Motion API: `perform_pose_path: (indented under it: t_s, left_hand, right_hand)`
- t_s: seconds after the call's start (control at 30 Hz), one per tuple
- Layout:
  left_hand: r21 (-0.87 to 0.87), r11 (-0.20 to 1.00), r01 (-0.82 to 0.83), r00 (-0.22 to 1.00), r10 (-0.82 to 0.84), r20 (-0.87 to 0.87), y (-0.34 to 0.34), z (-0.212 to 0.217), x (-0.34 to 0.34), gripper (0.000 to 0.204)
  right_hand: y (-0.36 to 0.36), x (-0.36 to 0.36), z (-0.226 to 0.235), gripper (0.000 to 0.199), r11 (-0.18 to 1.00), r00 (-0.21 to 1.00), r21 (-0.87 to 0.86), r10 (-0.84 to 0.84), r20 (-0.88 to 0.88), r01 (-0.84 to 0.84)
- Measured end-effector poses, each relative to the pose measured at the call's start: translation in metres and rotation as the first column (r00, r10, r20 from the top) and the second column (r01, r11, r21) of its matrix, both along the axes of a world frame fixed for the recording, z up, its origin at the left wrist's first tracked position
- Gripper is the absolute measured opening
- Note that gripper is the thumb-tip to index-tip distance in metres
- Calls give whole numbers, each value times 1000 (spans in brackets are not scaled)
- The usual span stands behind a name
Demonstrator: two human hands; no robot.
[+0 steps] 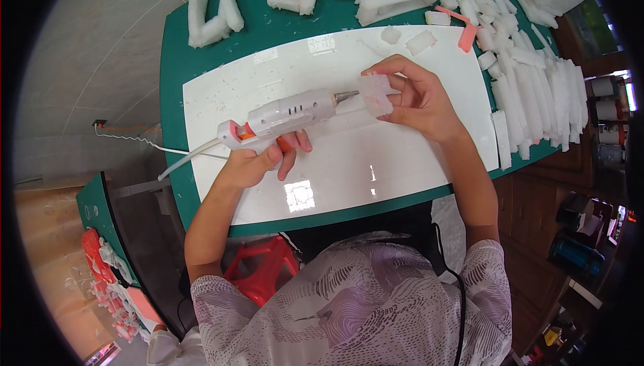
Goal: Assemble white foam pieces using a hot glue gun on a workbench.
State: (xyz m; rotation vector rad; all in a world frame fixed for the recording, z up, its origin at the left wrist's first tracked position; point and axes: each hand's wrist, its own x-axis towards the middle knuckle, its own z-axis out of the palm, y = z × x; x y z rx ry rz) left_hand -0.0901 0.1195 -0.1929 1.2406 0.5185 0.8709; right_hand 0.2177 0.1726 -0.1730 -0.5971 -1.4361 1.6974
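My left hand point(253, 166) is wrapped round the grip of a white hot glue gun point(285, 116) with an orange trigger. Its metal nozzle points right, close to a small, thin white foam piece point(377, 95) that looks faintly pink. I cannot tell whether nozzle and foam touch. My right hand point(433, 101) pinches that piece by its edges between thumb and fingers. A translucent glue stick point(184, 165) pokes out of the gun's rear. Both hands are above a glossy white board point(349, 178).
The board lies on a green table point(176, 97). Foam frames point(213, 9) stand along the far edge; foam strips point(537, 97) and chunks crowd the right side. Two flat foam scraps point(421, 42) and a pink piece point(467, 38) lie beyond my right hand. A red stool point(268, 265) is below.
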Motion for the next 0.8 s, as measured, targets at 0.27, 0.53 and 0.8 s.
perform_pose_path:
  t_s: [0.27,0.53,0.8]
  left_hand:
    - [14,999,-35,990,36,-137,-5,-4,2,36]
    - [-53,996,-76,983,66,-172,-7,1,11,41]
    - [402,915,-43,754,294,-587,-9,3,15,57]
  right_hand:
    - [-3,-6,1,55,998,997,30,-58,59,56]
    - [-4,-8,2,48,997,995,10,-83,57,82]
    - [-6,-11,3,45,995,993,2,-96,62,96]
